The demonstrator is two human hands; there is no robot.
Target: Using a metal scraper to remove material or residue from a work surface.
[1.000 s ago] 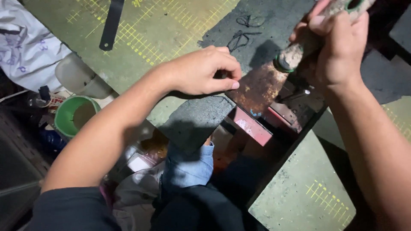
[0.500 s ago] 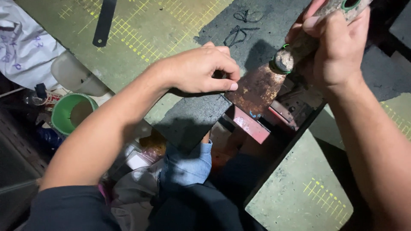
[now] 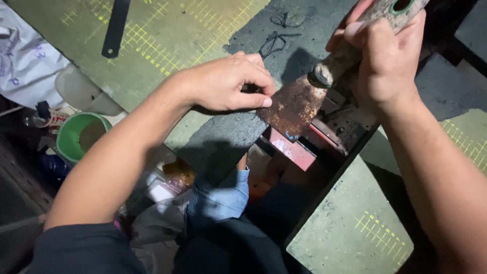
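Pinching a dark sheet (image 3: 228, 137) flat at the blade's nine o'clock, the left hand (image 3: 228, 83) steadies it while a rusty scraper (image 3: 294, 104) is gripped tight by the right hand (image 3: 385, 61).

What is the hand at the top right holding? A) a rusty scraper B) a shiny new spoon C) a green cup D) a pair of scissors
A: the right hand grips the handle of a scraper with a wide, rusty brown blade.

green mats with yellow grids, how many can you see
3: one mat at top left behind the left hand, one at bottom right, one at the right edge past the right hand. Arms may hide more.
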